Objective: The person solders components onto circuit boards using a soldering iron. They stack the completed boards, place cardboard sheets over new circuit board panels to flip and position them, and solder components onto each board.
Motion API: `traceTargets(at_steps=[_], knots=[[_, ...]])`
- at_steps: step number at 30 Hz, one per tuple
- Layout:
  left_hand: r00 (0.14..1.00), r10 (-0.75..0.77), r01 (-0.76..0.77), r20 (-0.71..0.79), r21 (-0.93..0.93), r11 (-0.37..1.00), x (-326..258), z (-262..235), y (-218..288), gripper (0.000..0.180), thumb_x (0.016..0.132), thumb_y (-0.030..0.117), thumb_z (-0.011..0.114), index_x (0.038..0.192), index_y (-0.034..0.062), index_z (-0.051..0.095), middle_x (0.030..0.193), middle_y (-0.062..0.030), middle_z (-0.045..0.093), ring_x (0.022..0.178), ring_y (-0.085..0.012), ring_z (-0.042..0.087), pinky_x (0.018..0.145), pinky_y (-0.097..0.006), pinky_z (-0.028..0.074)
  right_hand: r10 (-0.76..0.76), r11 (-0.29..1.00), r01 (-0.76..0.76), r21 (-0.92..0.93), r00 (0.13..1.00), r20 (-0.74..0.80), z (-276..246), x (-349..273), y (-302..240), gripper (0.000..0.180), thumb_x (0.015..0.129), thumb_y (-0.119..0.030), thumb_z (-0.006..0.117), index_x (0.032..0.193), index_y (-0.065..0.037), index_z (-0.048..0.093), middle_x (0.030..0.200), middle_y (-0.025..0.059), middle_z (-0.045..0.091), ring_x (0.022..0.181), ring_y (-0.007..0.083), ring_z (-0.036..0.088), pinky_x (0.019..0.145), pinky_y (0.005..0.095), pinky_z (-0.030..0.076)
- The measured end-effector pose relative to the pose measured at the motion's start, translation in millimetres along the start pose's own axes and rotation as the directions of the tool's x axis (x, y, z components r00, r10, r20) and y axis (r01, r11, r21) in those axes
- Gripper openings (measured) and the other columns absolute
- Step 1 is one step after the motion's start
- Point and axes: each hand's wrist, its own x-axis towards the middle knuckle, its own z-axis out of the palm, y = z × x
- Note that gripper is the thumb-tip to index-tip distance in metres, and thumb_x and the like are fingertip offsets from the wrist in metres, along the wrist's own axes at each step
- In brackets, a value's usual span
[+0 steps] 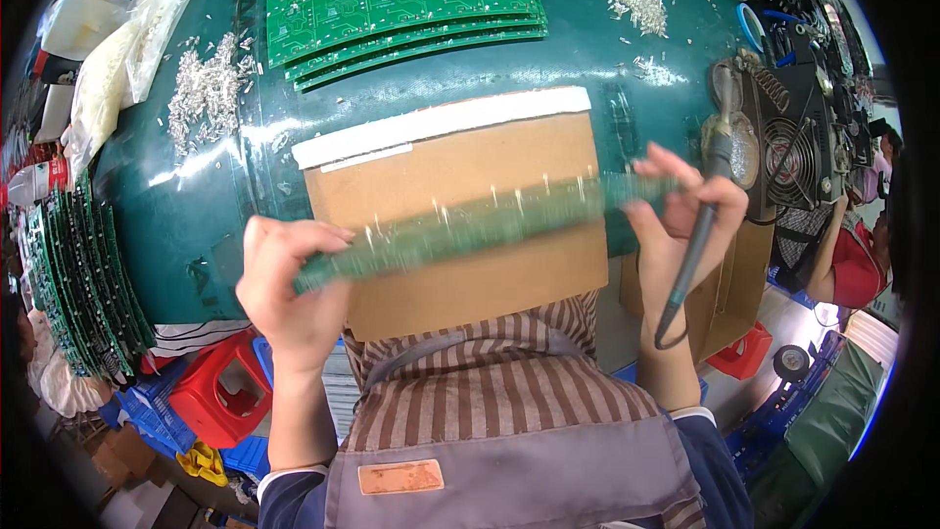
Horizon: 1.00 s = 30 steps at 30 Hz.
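Circuit board (pixel 480 220) between both hands' fingers (pixel 323 235).

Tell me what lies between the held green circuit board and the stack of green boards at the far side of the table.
In the head view, a brown cardboard sheet with a white strip along its far edge lies between the held board and the stack, then bare green tabletop.

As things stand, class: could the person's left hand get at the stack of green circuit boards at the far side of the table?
Probably not: the left hand grips one end of a circuit board panel, and the stack of green circuit boards lies beyond the brown cardboard sheet.
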Motion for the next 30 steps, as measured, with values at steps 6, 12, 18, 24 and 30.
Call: traceTargets(at_steps=[6,12,18,24,30], knots=[[0.996,0.09,-0.088,-0.012,0.076,0.993,-15,14,0,0.022,0.06,-0.003,0.071,0.077,0.0071,0.062,0.077,-0.0044,0.069,0.064,-0.0202,0.055,0.06,-0.029,0.042,-0.183,0.979,0.189,-0.077,0.98,0.076,-12,-17,1,0.056,0.075,0.008,0.076,0.105,-0.009,0.031,0.104,0.0203,0.065,0.101,0.0296,0.063,0.096,0.0424,0.05],[0.995,0.092,-0.095,0.037,0.093,0.991,-13,12,-4,0.023,0.06,-0.002,0.072,0.08,0.0072,0.065,0.08,-0.0035,0.07,0.063,-0.0185,0.054,0.059,-0.028,0.042,-0.138,0.985,0.144,-0.099,0.989,0.058,-11,-17,1,0.052,0.076,0.009,0.073,0.103,-0.008,0.032,0.103,0.0196,0.065,0.101,0.0299,0.063,0.095,0.0416,0.05],[0.994,0.105,-0.108,0.028,0.1,0.989,-9,10,-4,0.025,0.058,-0.003,0.072,0.08,0.0074,0.067,0.079,-0.0026,0.07,0.06,-0.0182,0.053,0.057,-0.029,0.042,-0.241,0.927,0.234,-0.291,0.97,0.012,-3,-4,-9,0.055,0.076,-0.004,0.079,0.105,-0.011,0.033,0.118,0.0239,0.063,0.115,0.0339,0.056,0.106,0.0482,0.036],[0.973,0.209,-0.216,0.095,0.08,0.973,5,11,2,0.034,0.05,-0.004,0.075,0.08,0.0086,0.069,0.074,-0.0039,0.067,0.059,-0.0224,0.054,0.055,-0.032,0.043,-0.278,0.67,0.524,-0.526,0.834,0.477,25,21,-50,0.043,0.065,-0.017,0.08,0.096,-0.017,0.051,0.122,0.0101,0.063,0.119,0.0297,0.052,0.108,0.045,0.026],[0.972,0.101,-0.117,0.21,0.067,0.991,14,-8,11,0.051,0.046,0.013,0.087,0.094,0.0061,0.07,0.085,-0.0065,0.069,0.069,-0.0252,0.058,0.064,-0.034,0.045,-0.224,0.855,0.428,-0.293,0.813,0.537,23,76,-47,0.045,0.065,0.0,0.075,0.102,-0.007,0.051,0.09,0.0066,0.055,0.092,0.0271,0.056,0.082,0.037,0.039]])
